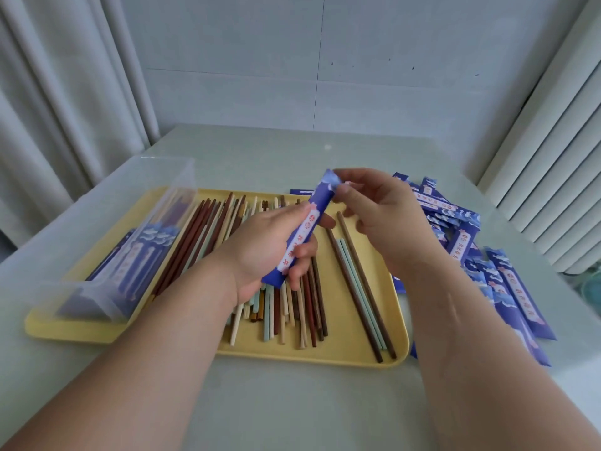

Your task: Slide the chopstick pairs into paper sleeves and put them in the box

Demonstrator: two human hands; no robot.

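Left hand [263, 245] grips the paper sleeve [309, 222] mid-body above the tray [325, 358]. Right hand [377, 216] pinches its top end. Open the mouth fully, then feed a matched pair from the tray's chopsticks [195, 236]. Box [97, 222] on tray's left end.

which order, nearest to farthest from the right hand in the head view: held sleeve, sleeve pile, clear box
1. held sleeve: the right hand pinches its top end.
2. sleeve pile: on the table, just right of that hand.
3. clear box: far left, beyond the left hand.
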